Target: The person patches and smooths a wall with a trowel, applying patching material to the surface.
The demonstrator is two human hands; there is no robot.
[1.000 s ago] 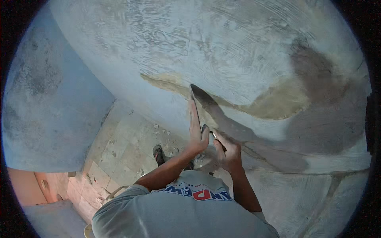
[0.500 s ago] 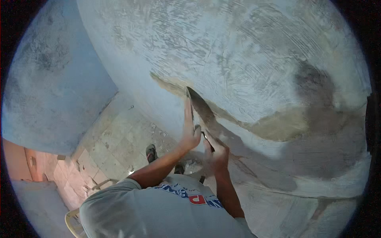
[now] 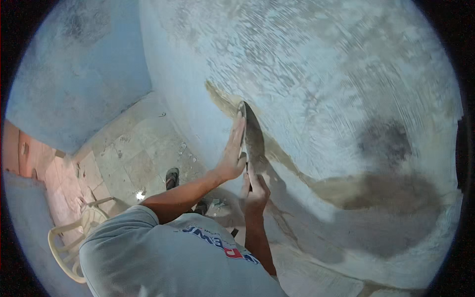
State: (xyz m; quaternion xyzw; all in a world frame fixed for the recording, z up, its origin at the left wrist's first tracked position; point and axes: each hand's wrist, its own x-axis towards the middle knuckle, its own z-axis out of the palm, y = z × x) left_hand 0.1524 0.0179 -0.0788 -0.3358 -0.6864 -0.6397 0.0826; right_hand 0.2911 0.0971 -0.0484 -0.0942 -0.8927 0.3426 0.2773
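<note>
My left hand (image 3: 232,151) lies with fingers stretched along a long, narrow trowel blade (image 3: 242,133), pressing it edge-on against the pale plastered wall (image 3: 321,69). Just below it, my right hand (image 3: 256,190) is closed on the trowel's dark handle. The blade's top end meets a yellowish-brown band of filler (image 3: 220,94) that runs diagonally down the wall and widens to the right. A dark shadow falls beside the blade, on the right.
A bluish wall (image 3: 84,89) meets the plastered one at the upper left. A tiled floor (image 3: 133,138) with debris lies below, my sandaled foot (image 3: 172,178) on it. A cream plastic chair (image 3: 64,247) stands at lower left, near a pink-lit opening.
The view has swung round, so the wall's band slopes more steeply and more of the chair shows. The trowel and both hands stand more upright in the picture, still pressed to the wall.
</note>
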